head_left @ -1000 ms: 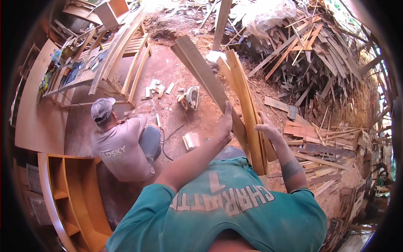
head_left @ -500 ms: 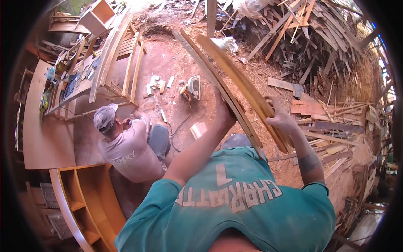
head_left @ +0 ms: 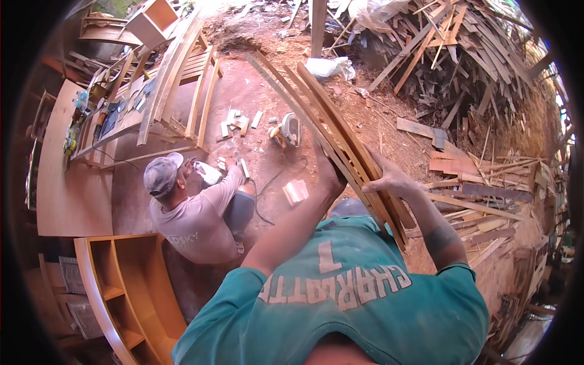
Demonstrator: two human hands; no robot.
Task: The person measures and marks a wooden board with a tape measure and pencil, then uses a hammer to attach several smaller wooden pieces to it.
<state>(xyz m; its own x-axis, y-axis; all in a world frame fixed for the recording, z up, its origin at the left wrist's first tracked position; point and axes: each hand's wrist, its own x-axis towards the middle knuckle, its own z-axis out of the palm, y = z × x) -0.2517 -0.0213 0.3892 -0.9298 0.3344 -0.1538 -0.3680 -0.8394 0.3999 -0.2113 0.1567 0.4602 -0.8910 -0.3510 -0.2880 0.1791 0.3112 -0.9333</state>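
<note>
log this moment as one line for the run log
left hand: grips wooden slats | right hand: grips same bundle | slats: tilted, far end raised | nearby: crouching person, circular saw on dirt

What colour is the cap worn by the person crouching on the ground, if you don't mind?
Grey. The cap shows best in the head view, left of centre.

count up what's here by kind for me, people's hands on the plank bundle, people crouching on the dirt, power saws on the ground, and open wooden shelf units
Hands on the plank bundle: 2, left hand and right hand
Crouching person: 1
Power saw on the ground: 1
Open shelf unit: 1
Total: 5
</note>
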